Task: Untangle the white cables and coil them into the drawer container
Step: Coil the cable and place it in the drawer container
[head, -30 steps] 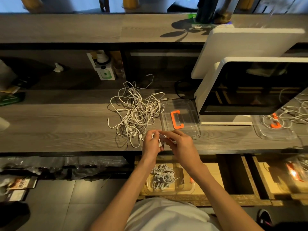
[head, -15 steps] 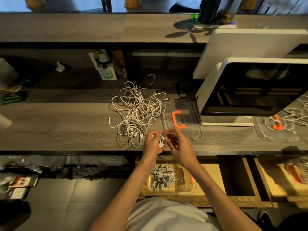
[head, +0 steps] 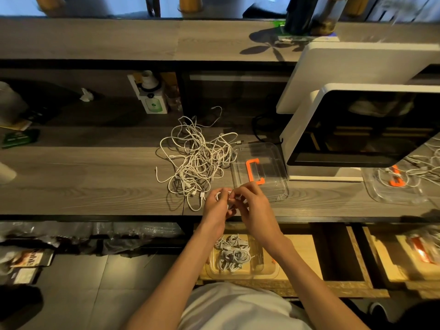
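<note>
On the wooden surface (head: 83,186), left of centre, lies the tangled pile of white cables (head: 197,160), loose ends trailing toward the front edge. One loop near the left hand (head: 215,206) could snag on the coil being wound and drag the whole knot off the surface.

The left hand's grip is curled round a small coiled white cable (head: 223,195), held above the front edge of the surface. The right hand (head: 252,206) meets it, fingers pinching the same cable. The coil is small and mostly hidden, so how securely it is wound cannot be told. If either pinch slackens, the turns would likely spring open.

Directly below, the clear drawer container (head: 240,258) already holds several coiled cables. A loose coil dropped in could unwind among them and tangle again, or miss and land on the drawer's wood.

To the right, the clear lid with an orange handle (head: 259,172) sits just beside the hands; a stray elbow could nudge it.
</note>
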Tool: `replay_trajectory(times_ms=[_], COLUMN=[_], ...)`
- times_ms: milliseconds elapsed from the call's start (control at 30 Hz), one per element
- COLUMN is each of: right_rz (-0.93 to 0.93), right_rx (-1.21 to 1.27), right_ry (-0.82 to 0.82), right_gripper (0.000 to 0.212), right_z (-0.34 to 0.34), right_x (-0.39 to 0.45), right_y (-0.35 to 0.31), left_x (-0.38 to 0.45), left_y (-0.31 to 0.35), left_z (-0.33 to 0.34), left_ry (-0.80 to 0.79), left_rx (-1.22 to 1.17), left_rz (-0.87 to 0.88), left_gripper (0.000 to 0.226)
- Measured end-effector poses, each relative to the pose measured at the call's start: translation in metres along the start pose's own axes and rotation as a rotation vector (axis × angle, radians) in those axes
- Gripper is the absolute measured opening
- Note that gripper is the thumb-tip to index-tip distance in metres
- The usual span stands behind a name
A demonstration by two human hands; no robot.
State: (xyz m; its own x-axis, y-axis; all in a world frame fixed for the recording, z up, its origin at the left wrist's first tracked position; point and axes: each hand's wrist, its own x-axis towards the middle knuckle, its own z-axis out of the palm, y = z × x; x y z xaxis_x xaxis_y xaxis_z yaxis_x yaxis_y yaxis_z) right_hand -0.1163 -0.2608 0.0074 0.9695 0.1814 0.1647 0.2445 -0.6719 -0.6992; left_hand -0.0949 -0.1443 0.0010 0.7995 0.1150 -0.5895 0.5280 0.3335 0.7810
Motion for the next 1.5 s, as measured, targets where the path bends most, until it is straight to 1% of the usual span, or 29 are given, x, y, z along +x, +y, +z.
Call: replay_trajectory(times_ms=[67, 233, 367, 467, 500, 533, 567, 633, 700, 733, 800, 933, 967, 1067, 1167, 1200, 1267, 1300, 1400, 1500], right_rz=[0.001, -0.035, -0.025, 0.03, 0.066, 0.125, 0.201, 0.36, 0.479, 0.542, 0.651, 0.815, 0.846, 0.97, 1.061, 1.086, 1.126, 1.146, 1.26, 1.362], right_rx=[0.006, 0.05, 0.045, 0.139, 0.2, 0.27, 0.343, 0.448, 0.48, 0.496, 0.589, 0.77, 0.801, 0.833, 0.881, 0.883, 0.913, 0.941, 0.979, 1.022], right_ry=[0.028, -0.002, 0.044, -0.043, -0.059, -0.03, 0.034, 0.141, 0.112, 0.08, 0.078, 0.167, 0.18, 0.231, 0.277, 0.288, 0.325, 0.351, 0.41, 0.459], right_gripper=[0.018, 0.02, 0.018, 0.015, 0.013, 0.011, 0.01, 0.017, 0.026, 0.028, 0.031, 0.03, 0.029, 0.03, 0.032, 0.033, 0.034, 0.035, 0.037, 0.033], right_z=[0.003, 0.013, 0.006, 0.002, 0.002, 0.003, 0.005, 0.01, 0.019, 0.025, 0.033, 0.045, 0.048, 0.063, 0.08, 0.086, 0.098, 0.103, 0.115, 0.127], right_x=[-0.004, -0.015, -0.016, -0.02, -0.022, -0.026, -0.03, -0.041, -0.054, -0.061, -0.077, -0.104, -0.107, -0.111, -0.104, -0.1, -0.091, -0.085, -0.069, -0.059], right_y=[-0.002, -0.009, -0.005, 0.002, 0.005, 0.01, 0.015, 0.028, 0.04, 0.048, 0.06, 0.074, 0.074, 0.087, 0.101, 0.107, 0.117, 0.12, 0.134, 0.145], left_x=[0.002, 0.008, 0.009, 0.011, 0.012, 0.014, 0.015, 0.014, 0.008, 0.006, 0.002, 0.007, 0.011, 0.023, 0.042, 0.051, 0.071, 0.079, 0.105, 0.133], left_y=[0.0, -0.002, -0.004, -0.013, -0.018, -0.027, -0.034, -0.053, -0.07, -0.08, -0.095, -0.124, -0.131, -0.15, -0.153, -0.156, -0.165, -0.166, -0.175, -0.2], left_z=[-0.001, -0.003, -0.005, -0.004, -0.004, -0.005, -0.004, -0.005, -0.006, -0.005, -0.003, -0.001, -0.001, -0.001, 0.002, 0.003, 0.004, 0.005, 0.006, -0.006], left_ry=[0.002, 0.029, -0.011, -0.03, -0.027, -0.022, -0.017, -0.021, -0.05, -0.079, -0.126, -0.166, -0.171, -0.157, -0.076, -0.054, -0.006, 0.019, 0.07, 0.052], left_rx=[-0.062, -0.145, -0.214, -0.133, -0.091, -0.042, 0.008, 0.143, 0.245, 0.284, 0.326, 0.322, 0.317, 0.323, 0.303, 0.288, 0.288, 0.287, 0.368, 0.442], left_rz=[-0.042, -0.123, -0.188, -0.163, -0.144, -0.127, -0.11, -0.1, -0.114, -0.129, -0.175, -0.333, -0.366, -0.403, -0.415, -0.417, -0.455, -0.457, -0.459, -0.481], left_gripper=[0.011, 0.014, 0.012, 0.009, 0.009, 0.009, 0.008, 0.009, 0.013, 0.017, 0.025, 0.048, 0.05, 0.037, 0.021, 0.021, 0.036, 0.036, 0.025, 0.034])
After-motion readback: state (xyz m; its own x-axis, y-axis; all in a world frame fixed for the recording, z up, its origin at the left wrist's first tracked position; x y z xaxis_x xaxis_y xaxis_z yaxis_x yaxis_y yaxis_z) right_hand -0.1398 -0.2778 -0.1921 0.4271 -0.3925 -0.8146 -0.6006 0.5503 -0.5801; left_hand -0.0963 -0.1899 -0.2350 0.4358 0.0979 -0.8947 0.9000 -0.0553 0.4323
